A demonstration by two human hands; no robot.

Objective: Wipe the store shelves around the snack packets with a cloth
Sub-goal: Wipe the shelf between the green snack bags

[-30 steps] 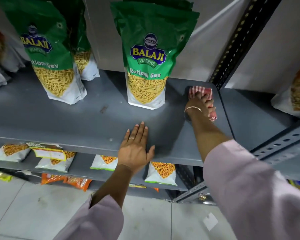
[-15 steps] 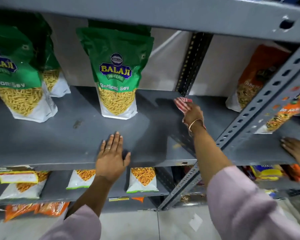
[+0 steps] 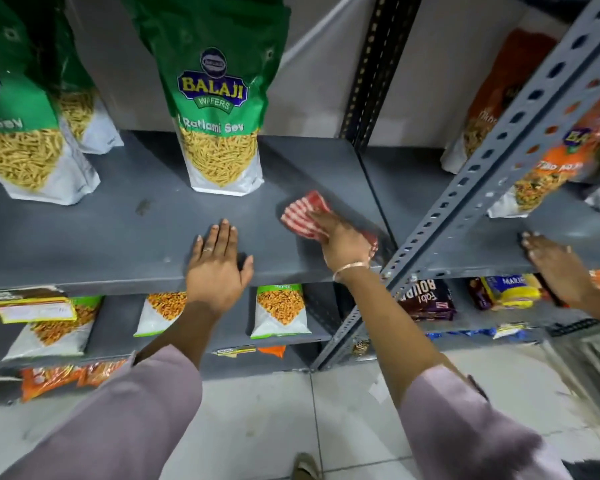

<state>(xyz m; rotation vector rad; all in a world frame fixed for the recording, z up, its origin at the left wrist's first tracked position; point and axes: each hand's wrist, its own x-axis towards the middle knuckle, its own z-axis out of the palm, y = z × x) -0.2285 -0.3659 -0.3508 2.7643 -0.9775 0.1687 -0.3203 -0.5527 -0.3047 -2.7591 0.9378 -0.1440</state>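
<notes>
We wipe the bare grey metal shelf (image 3: pixel 118 230) in the middle of the frame. Our right hand (image 3: pixel 343 242) presses the red-and-white striped cloth (image 3: pixel 303 216) flat, fingers laid close together over it and not visibly curled. The cloth lies on the shelf just right of centre, below and right of the tall green Balaji sev packet (image 3: pixel 219 116) and apart from it. Our left hand (image 3: pixel 217 268) rests on the front edge with its fingers spread straight, bracing us. To do this well, we judge that even pressure and overlapping strokes matter. We skirt the packet's base without nudging it, and work left toward the dark smudge (image 3: pixel 142 206).
</notes>
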